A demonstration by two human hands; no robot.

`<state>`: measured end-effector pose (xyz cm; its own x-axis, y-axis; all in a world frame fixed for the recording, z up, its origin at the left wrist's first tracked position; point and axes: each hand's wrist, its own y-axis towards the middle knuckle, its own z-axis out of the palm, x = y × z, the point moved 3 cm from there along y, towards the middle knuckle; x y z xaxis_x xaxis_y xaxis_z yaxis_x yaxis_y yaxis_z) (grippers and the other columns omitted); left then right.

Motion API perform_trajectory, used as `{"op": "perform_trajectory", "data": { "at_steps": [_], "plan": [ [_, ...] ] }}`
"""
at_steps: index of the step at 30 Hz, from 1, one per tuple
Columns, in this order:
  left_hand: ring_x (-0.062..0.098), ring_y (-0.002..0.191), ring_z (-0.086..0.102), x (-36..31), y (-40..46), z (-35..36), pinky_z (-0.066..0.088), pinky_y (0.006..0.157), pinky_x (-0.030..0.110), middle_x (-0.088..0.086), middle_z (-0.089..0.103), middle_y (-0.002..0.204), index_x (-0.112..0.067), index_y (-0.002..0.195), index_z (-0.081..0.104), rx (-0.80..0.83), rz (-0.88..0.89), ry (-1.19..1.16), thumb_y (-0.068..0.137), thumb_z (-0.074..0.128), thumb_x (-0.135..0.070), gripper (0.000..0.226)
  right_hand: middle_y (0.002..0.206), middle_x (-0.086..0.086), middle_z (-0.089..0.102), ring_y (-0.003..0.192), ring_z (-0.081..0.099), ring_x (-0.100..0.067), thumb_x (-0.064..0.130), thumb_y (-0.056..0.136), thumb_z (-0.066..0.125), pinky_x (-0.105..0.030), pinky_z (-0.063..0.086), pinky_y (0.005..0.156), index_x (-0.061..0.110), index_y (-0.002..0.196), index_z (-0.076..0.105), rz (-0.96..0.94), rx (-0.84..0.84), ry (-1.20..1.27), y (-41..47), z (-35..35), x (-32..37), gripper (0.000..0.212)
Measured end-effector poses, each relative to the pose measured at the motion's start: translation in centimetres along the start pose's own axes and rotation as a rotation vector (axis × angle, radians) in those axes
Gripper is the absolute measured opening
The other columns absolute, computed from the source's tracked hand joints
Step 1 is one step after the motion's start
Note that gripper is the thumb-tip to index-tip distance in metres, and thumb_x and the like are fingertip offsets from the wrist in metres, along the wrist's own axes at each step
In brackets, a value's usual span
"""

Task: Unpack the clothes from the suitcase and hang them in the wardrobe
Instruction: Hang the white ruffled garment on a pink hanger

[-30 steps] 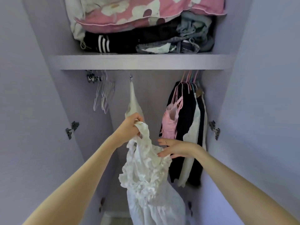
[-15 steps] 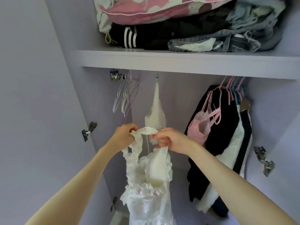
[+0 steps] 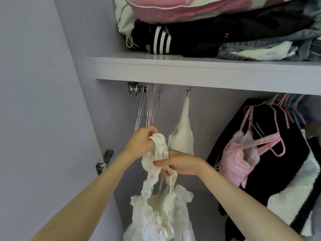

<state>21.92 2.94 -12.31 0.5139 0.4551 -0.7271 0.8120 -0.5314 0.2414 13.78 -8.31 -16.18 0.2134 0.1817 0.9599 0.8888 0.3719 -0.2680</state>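
white ruffled dress (image 3: pixel 156 211) hangs in front of the open wardrobe (image 3: pixel 191 70), below the shelf. my left hand (image 3: pixel 141 142) grips its frilly strap (image 3: pixel 159 145) up top, right hand (image 3: pixel 178 162) pinches the straps lower.

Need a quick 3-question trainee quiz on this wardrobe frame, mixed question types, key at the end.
1. True or false: both hands grip the ruffled dress.
2. Which garment hangs nearest behind the hands? A) white top B) pink camisole C) black garment
3. Fill in: the empty hangers hang to the ___ of the white top.

Key:
1. True: the left hand holds the ruffled strap up, and the right hand pinches the straps just below it.
2. A
3. left
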Motion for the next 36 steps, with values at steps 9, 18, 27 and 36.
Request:
{"op": "perform_trajectory", "data": {
  "at_steps": [9, 18, 27, 36],
  "plan": [
    [0.029, 0.095, 0.062, 6.4, 1.5, 0.6, 0.043, 0.067, 0.032, 0.004, 0.067, 0.105, -0.020, 0.110, 0.058, 0.008, -0.167, 0.420, 0.092, 0.052, -0.029, 0.021, 0.094, -0.006, 0.071, 0.102, 0.063, -0.025, 0.008, 0.089, 0.053, -0.038, 0.042, 0.099, 0.009, 0.081, 0.072, -0.072, -0.116, 0.079, 1.4, -4.5, 1.0, 0.021],
    [0.032, 0.097, 0.063, 7.8, 2.4, -0.6, 0.051, 0.080, 0.038, 0.008, 0.066, 0.105, -0.018, 0.108, 0.064, 0.001, -0.277, 0.313, 0.091, 0.048, -0.016, 0.022, 0.094, -0.008, 0.071, 0.090, 0.067, -0.022, 0.034, 0.087, 0.051, -0.033, 0.049, 0.092, 0.007, 0.099, 0.069, 0.105, 0.351, 0.146, 3.4, -4.8, 2.5, 0.034],
    [0.009, 0.052, 0.059, 6.5, 2.2, -4.3, 0.049, 0.050, 0.024, 0.005, 0.065, 0.065, -0.020, 0.078, 0.069, -0.172, -0.315, -0.023, 0.084, 0.050, -0.003, 0.026, 0.118, -0.021, 0.061, 0.109, 0.061, -0.033, 0.017, 0.101, 0.039, -0.035, 0.050, 0.089, -0.002, 0.123, 0.053, 0.154, -0.288, 0.026, 8.9, -8.1, 3.5, 0.032],
    [0.004, 0.079, 0.063, 6.2, 1.6, -3.6, 0.050, 0.061, 0.009, 0.000, 0.068, 0.092, -0.007, 0.101, 0.071, 0.000, -0.203, -0.137, 0.084, 0.052, 0.011, 0.031, 0.110, -0.018, 0.061, 0.090, 0.053, -0.024, 0.017, 0.098, 0.043, -0.040, 0.046, 0.089, 0.000, 0.121, 0.055, 0.079, -0.682, 0.179, 12.8, -10.4, 6.6, 0.032]
  ]
}}
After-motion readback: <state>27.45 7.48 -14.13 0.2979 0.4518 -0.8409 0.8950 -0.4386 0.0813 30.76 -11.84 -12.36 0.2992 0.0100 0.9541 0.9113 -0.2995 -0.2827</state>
